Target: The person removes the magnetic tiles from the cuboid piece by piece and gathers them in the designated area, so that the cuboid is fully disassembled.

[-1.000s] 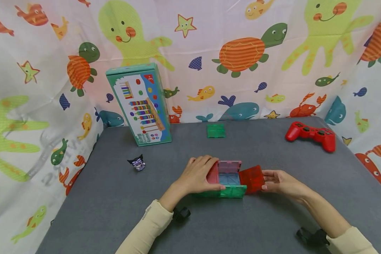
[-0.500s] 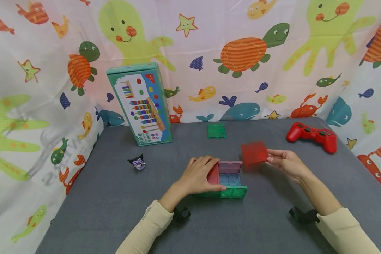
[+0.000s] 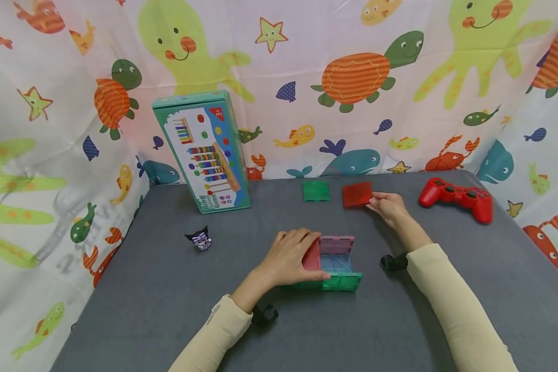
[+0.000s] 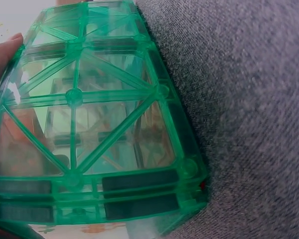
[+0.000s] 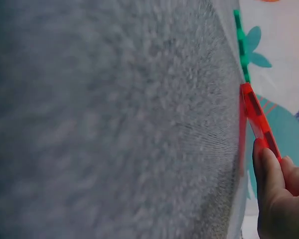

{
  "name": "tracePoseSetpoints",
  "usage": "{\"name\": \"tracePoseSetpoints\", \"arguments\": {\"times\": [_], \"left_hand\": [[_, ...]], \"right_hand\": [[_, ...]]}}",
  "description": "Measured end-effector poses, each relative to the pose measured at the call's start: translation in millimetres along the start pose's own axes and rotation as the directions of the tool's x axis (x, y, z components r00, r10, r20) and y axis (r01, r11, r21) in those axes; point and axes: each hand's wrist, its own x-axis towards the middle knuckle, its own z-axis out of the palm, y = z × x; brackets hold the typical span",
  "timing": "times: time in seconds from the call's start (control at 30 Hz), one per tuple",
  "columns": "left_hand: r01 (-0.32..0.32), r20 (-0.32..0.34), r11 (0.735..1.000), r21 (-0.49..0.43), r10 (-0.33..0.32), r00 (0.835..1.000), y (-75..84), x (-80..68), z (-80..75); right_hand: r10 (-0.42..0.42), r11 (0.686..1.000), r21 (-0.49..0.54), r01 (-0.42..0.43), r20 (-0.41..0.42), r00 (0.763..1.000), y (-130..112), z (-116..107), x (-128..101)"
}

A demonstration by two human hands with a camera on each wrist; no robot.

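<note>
While the left hand (image 3: pixel 290 257) cups the open tile box (image 3: pixel 336 262) at near centre, the right hand (image 3: pixel 387 205) pinches the red tile (image 3: pixel 357 195) far right of it; stiff, light, probably slick plastic, best held by its edges.

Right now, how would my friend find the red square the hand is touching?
Look at the far edge of the grey table, between the tall toy box and the red game controller. Two flat squares lie there side by side. It is the red tile, right of the green tile, with the right hand on it.
</note>
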Motion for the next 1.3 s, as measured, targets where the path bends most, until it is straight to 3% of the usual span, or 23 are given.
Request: {"name": "tracePoseSetpoints", "arguments": {"times": [0.33, 0.53, 0.73, 0.83, 0.97, 1.17, 1.23, 1.3], "left_hand": [[-0.010, -0.016, 1.000, 0.002, 0.010, 1.000, 0.2, -1.5, -0.5], [-0.012, -0.020, 1.000, 0.010, 0.012, 1.000, 0.3, -1.6, 0.0], [-0.019, -0.025, 1.000, 0.007, 0.019, 1.000, 0.3, -0.8, 0.2], [-0.015, -0.021, 1.000, 0.007, 0.015, 1.000, -0.2, -0.7, 0.6], [-0.012, -0.022, 1.000, -0.003, 0.012, 1.000, 0.7, -0.6, 0.4], [-0.008, -0.020, 1.000, -0.017, 0.007, 1.000, 0.3, 0.0, 0.8], [-0.009, -0.024, 1.000, -0.020, 0.008, 1.000, 0.1, 0.2, 1.3], [-0.012, -0.030, 1.000, -0.024, 0.011, 0.999, -0.5, 0.4, 1.6]], "right_hand": [[0.029, 0.997, -0.069, -0.036, -0.095, 0.995, 4.8, 5.6, 23.7], [-0.084, 0.988, -0.144, 0.059, -0.170, 0.982, 5.7, 11.5, 26.7], [-0.198, 0.933, -0.346, 0.096, -0.273, 0.941, 7.2, 13.0, 29.0], [-0.254, 0.864, -0.494, 0.093, -0.269, 0.929, 7.4, 12.1, 25.6], [-0.297, 0.782, -0.613, 0.112, -0.209, 0.932, 3.9, 7.7, 10.7], [-0.213, 0.762, -0.619, 0.190, 0.038, 0.976, -8.7, -6.0, -28.9], [-0.162, 0.748, -0.621, 0.234, 0.172, 0.972, -11.3, -12.4, -49.5], [-0.128, 0.723, -0.622, 0.300, 0.306, 0.943, -9.0, -17.5, -71.4]]}}
